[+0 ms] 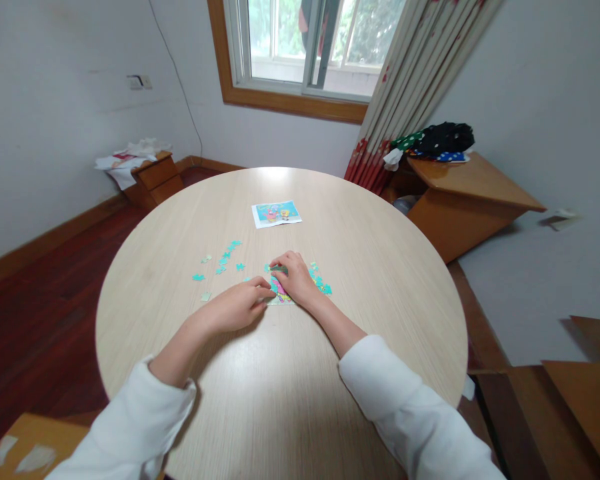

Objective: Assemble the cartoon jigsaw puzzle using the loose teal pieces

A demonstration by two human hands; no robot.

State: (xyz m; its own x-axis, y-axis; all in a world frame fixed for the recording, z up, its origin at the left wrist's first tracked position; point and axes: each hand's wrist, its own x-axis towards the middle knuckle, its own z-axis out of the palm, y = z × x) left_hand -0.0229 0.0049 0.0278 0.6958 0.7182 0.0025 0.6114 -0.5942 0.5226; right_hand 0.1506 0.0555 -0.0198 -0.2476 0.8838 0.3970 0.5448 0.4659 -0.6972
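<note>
A partly assembled jigsaw puzzle (281, 292), pink, yellow and teal, lies on the round table (290, 373), partly covered by my hands. My left hand (241, 303) rests at its left edge, fingers loosely bent and apart, the tips touching that edge. Over the upper part, my right hand (295, 277) has thumb and forefinger closed around a small green puzzle piece (279, 269). Loose teal pieces (226, 256) are scattered to the left, with a pale green piece (206, 296) nearer me. More teal pieces (326, 289) lie just right of my right wrist.
Beyond the puzzle lies a printed picture sheet (277, 214) with cartoon figures. A wooden cabinet (460, 193) with cloths on it stands right of the table, and a small drawer unit (157, 179) stands at the far left. A curtain (415, 73) hangs by the window.
</note>
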